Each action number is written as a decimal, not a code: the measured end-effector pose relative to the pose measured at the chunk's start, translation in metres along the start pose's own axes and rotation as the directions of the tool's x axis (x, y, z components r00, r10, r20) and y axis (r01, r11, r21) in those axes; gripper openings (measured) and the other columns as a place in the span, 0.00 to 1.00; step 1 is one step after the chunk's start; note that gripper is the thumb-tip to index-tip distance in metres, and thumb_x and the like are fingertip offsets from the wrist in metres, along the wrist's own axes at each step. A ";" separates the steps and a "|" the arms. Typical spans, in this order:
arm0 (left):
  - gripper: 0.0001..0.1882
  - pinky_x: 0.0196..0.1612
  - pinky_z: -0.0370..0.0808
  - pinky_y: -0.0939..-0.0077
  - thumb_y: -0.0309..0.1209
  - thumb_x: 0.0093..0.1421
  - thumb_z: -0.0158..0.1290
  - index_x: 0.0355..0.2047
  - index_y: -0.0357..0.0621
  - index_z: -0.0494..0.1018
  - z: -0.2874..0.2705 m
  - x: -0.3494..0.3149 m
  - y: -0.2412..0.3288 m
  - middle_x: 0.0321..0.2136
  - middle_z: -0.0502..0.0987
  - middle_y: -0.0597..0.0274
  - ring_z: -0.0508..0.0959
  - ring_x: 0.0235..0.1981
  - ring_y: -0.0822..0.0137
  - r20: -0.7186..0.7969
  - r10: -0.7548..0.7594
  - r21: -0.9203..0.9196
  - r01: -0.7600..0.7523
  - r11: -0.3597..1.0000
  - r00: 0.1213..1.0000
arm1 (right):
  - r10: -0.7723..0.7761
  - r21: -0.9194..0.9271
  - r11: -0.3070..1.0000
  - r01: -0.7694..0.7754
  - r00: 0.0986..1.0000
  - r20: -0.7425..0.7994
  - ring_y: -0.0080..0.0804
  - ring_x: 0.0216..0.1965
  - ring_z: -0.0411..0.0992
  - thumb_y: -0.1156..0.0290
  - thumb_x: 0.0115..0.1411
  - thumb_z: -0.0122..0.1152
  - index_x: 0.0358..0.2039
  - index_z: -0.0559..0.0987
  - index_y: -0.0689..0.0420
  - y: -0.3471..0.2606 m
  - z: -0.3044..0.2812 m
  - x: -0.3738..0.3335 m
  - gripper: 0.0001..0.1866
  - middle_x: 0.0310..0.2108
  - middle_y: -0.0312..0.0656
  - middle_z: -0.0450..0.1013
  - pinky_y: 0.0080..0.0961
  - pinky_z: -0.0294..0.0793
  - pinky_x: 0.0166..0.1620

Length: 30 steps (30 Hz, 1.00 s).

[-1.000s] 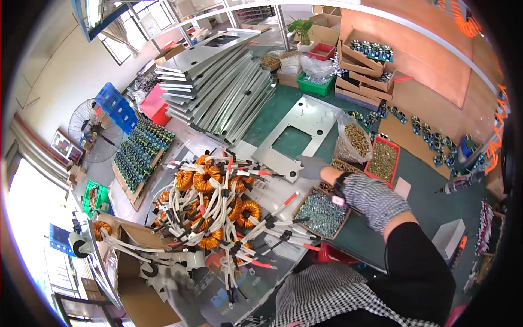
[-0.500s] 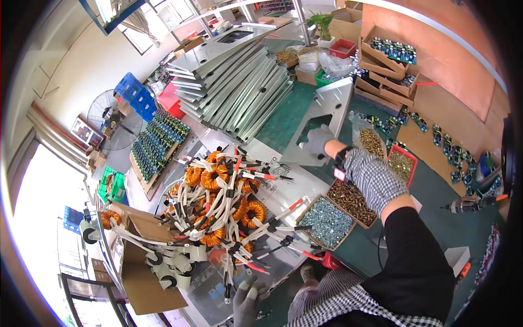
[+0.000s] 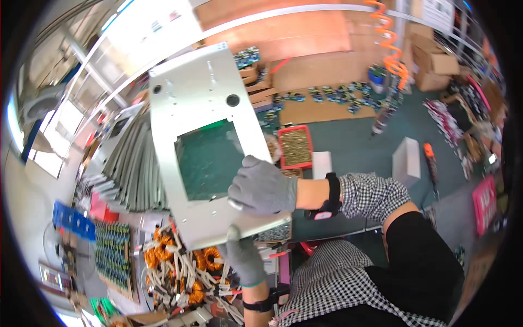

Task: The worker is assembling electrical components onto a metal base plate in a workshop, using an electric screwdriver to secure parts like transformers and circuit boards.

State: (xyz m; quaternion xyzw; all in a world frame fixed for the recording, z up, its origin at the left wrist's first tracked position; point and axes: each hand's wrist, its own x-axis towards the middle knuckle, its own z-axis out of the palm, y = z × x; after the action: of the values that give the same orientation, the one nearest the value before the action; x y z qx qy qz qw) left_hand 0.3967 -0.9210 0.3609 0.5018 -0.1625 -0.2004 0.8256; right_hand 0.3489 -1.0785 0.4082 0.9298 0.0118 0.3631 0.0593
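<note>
A silver sheet-metal panel [image 3: 166,122] with a large rectangular cutout is tilted up in front of me. My gloved right hand [image 3: 261,188] is closed over the strip beside the cutout's near right corner. Down at the panel's near edge, my gloved left hand [image 3: 242,259] pinches the rim, its thumb on top and its other fingers partly hidden underneath. Just beyond the left hand lie copper-wound ring coils [image 3: 163,250] with white leads, partly covered by the panel. Through the cutout the green table surface shows.
Left of the panel stands a stack of similar metal panels [image 3: 133,171]. To its right are a red tray [image 3: 311,146] of brass-coloured screws, a white box [image 3: 407,162], and an orange-handled screwdriver [image 3: 430,163]. Circuit boards [image 3: 348,98] lie on cardboard behind. A power driver [image 3: 384,111] hangs from an orange coiled hose.
The panel has come up off the table toward me, held by my right hand. My left hand has moved up and taken hold of its near edge. The view has swung right.
</note>
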 end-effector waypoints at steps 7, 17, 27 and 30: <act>0.28 0.37 0.77 0.67 0.42 0.49 0.49 0.47 0.35 0.64 -0.033 0.012 0.036 0.34 0.73 0.52 0.77 0.33 0.59 0.330 -0.523 -0.067 0.572 0.817 0.786 | 0.704 -0.017 0.599 -0.801 0.537 -0.465 0.37 0.48 0.68 0.60 0.57 0.49 0.50 0.67 0.58 -0.047 -0.139 -0.174 0.22 0.45 0.45 0.68 0.36 0.64 0.52; 0.24 0.39 0.76 0.69 0.34 0.47 0.46 0.44 0.30 0.65 0.044 0.029 -0.122 0.33 0.73 0.54 0.76 0.34 0.60 0.538 -0.723 0.273 0.721 0.636 0.433 | 0.897 0.952 -0.148 -0.266 -0.442 0.016 0.38 0.44 0.69 0.55 0.62 0.46 0.52 0.67 0.58 -0.074 -0.174 -0.392 0.24 0.44 0.45 0.69 0.34 0.69 0.44; 0.35 0.43 0.76 0.65 0.36 0.41 0.48 0.51 0.30 0.60 0.121 0.021 -0.149 0.40 0.72 0.46 0.76 0.39 0.54 0.658 -0.610 0.297 0.592 0.749 0.442 | 0.751 0.137 -0.496 -0.858 -0.503 -0.428 0.52 0.47 0.67 0.66 0.45 0.64 0.58 0.58 0.55 0.046 -0.077 -0.452 0.39 0.57 0.52 0.55 0.39 0.69 0.49; 0.35 0.41 0.77 0.65 0.34 0.40 0.49 0.50 0.30 0.60 0.122 0.020 -0.153 0.39 0.72 0.46 0.77 0.38 0.53 0.613 -0.618 0.276 0.599 0.751 0.493 | 0.867 0.101 -0.234 -0.967 -0.255 -0.429 0.53 0.41 0.70 0.65 0.45 0.64 0.55 0.62 0.54 0.034 -0.093 -0.479 0.36 0.56 0.51 0.57 0.40 0.73 0.42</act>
State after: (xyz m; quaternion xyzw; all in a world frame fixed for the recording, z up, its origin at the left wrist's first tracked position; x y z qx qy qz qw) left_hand 0.3309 -1.0876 0.2794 0.4293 -0.2633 -0.6425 0.5776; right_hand -0.0678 -1.1336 0.1574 0.4887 -0.7527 0.4261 -0.1145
